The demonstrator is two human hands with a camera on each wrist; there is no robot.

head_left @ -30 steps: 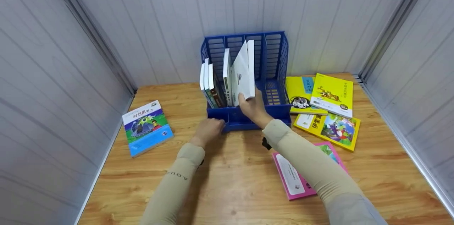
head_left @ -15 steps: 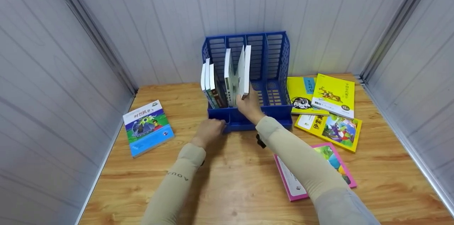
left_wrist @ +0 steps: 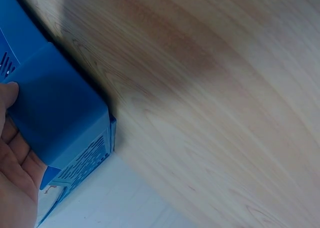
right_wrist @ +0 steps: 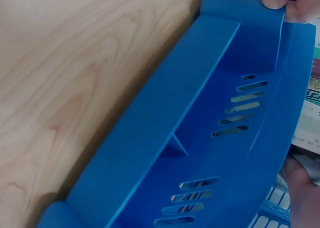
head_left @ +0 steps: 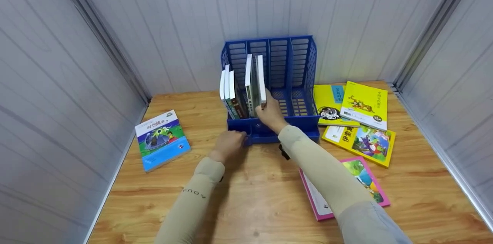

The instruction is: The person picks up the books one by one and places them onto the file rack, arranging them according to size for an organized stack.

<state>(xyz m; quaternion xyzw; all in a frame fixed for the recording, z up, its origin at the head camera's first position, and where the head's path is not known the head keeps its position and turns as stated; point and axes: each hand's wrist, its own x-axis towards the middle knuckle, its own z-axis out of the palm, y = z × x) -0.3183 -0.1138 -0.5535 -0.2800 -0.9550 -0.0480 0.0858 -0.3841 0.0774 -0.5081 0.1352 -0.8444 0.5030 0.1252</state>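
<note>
Head view, blue plastic organiser (head_left: 287,133): we see it standing on the wood-grain worktop (head_left: 254,205), close to the white ribbed wall panels (head_left: 185,17), its slatted back split into four upright compartments.
Right hand (head_left: 272,113): we find it grasping the lower front of a thin, upright, white-edged book (head_left: 261,78), thumb on the left side; the book stands in the second compartment from the left.
Neighbouring spines: we see a white-edged book with dark lettering (head_left: 249,82) just to the left, in the same compartment, and three white-edged books with green and brown spines (head_left: 232,97) upright in the leftmost one.
Left hand (head_left: 230,146): we see it clenched at the organiser's near left corner.
Worktop, left side: we have a blue, white and purple paperback (head_left: 162,140) lying flat, well apart from the organiser.
Worktop, right side: we see a yellow paperback with a light-blue panel (head_left: 323,96), overlapped by a yellow and white paperback with an animal drawing (head_left: 364,101); nearer us lie a yellow book with a colourful picture (head_left: 371,142) and a pink-bordered book (head_left: 364,180), the latter partly hidden by the beige right sleeve (head_left: 316,172).
Left wrist view, organiser corner: our left thumb presses the smooth blue face, the other fingers curled behind its edge, so that hand grips the organiser.
Right wrist view, front trough: we see slanted slots, left fingers at the upper corner, and the right hand beside the books, its fingertips hidden.
</note>
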